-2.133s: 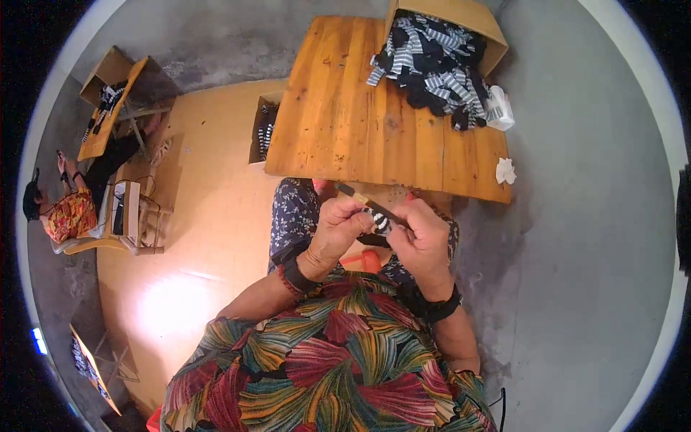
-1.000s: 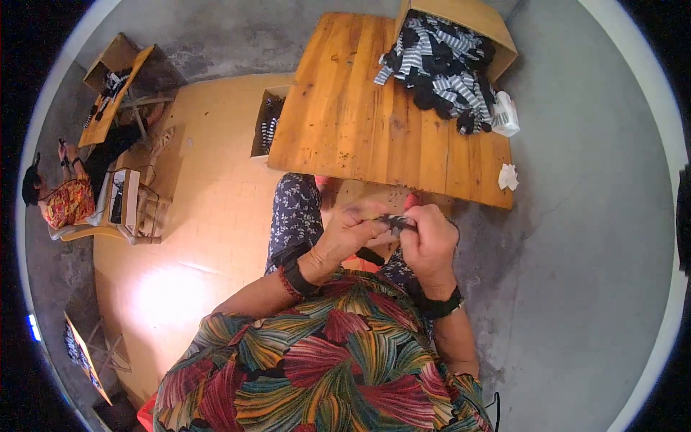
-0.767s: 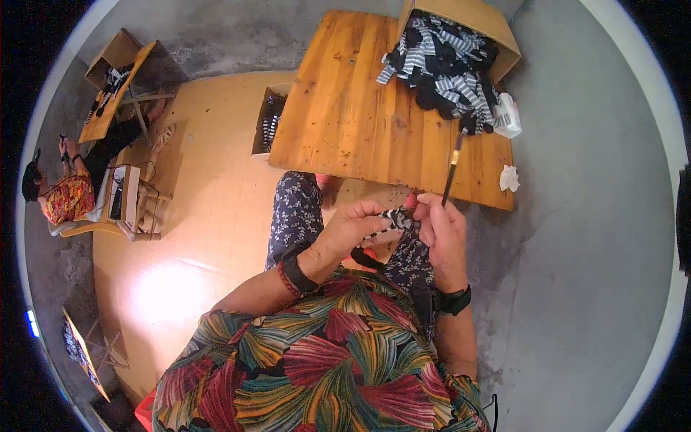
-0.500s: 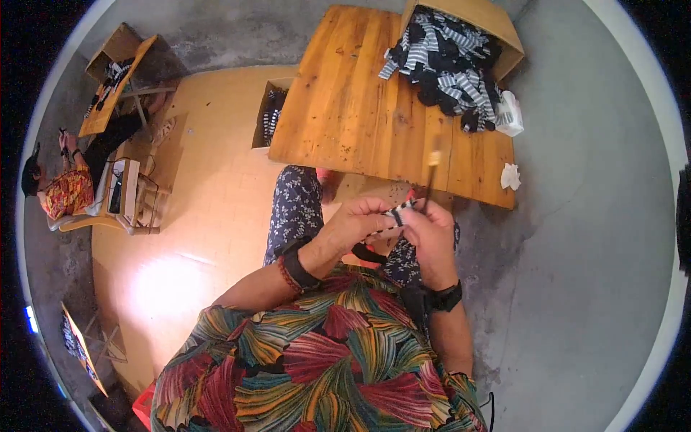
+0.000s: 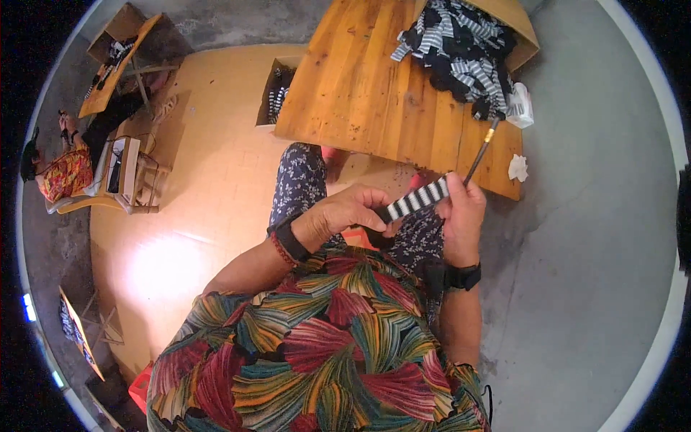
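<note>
Fingers of left hand (image 5: 344, 216) and right hand (image 5: 461, 209) clamped on striped sock (image 5: 417, 199); stick (image 5: 481, 153) now pushed deeper inside, sock drawn out straighter than half-second ago.

A striped strip (image 5: 417, 199) is held between the left hand (image 5: 344, 216) and the right hand (image 5: 461, 216), above the lap and just before the near edge of the wooden table (image 5: 374, 93). A thin stick (image 5: 480, 153) is gripped in the right hand and slants up and away over the table's near right corner. At the far right of the table a heap of striped pieces (image 5: 461, 50) is piled, partly in an open box (image 5: 520, 25). A crumpled tissue (image 5: 517, 167) lies on the near right corner. A box (image 5: 277, 93) stands on the floor left of the table. Far to the left, another person (image 5: 61, 169) is seated beside a second table (image 5: 119, 61).
</note>
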`<move>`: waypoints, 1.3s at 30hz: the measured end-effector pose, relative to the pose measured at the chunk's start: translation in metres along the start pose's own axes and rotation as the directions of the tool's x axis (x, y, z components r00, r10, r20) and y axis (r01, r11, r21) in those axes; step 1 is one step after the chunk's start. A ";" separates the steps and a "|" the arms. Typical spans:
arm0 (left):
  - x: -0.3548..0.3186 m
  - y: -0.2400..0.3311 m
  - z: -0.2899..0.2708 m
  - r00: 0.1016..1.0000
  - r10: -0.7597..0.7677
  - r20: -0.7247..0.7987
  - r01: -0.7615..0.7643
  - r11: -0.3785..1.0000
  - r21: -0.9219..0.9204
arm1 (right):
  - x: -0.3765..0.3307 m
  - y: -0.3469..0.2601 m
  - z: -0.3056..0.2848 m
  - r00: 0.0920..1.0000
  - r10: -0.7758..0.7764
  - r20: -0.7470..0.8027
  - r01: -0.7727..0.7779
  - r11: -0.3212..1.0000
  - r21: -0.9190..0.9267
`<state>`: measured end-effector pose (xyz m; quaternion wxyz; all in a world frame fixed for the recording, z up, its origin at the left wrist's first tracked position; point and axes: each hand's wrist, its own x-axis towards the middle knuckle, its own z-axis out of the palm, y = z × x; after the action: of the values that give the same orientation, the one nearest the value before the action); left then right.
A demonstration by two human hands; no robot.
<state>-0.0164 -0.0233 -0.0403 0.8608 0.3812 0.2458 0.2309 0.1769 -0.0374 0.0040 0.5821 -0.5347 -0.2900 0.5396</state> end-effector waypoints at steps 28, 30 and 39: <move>0.016 0.020 -0.009 0.980 0.074 -0.187 -0.084 0.995 -0.047 | 0.002 0.021 0.028 0.925 -0.043 0.378 0.133 0.967 -0.217; 0.013 0.020 -0.004 0.968 0.100 -0.229 -0.125 0.987 -0.098 | 0.008 0.033 0.016 0.938 -0.022 0.347 0.080 0.985 -0.153; 0.004 -0.010 -0.008 0.939 0.151 -0.309 -0.208 0.965 -0.160 | 0.008 0.036 0.014 0.963 0.107 0.248 -0.081 0.990 -0.113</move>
<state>-0.0160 -0.0224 -0.0543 0.8223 0.2797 0.3118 0.3852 0.1546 -0.0310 -0.0283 0.4859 -0.5035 -0.3634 0.6151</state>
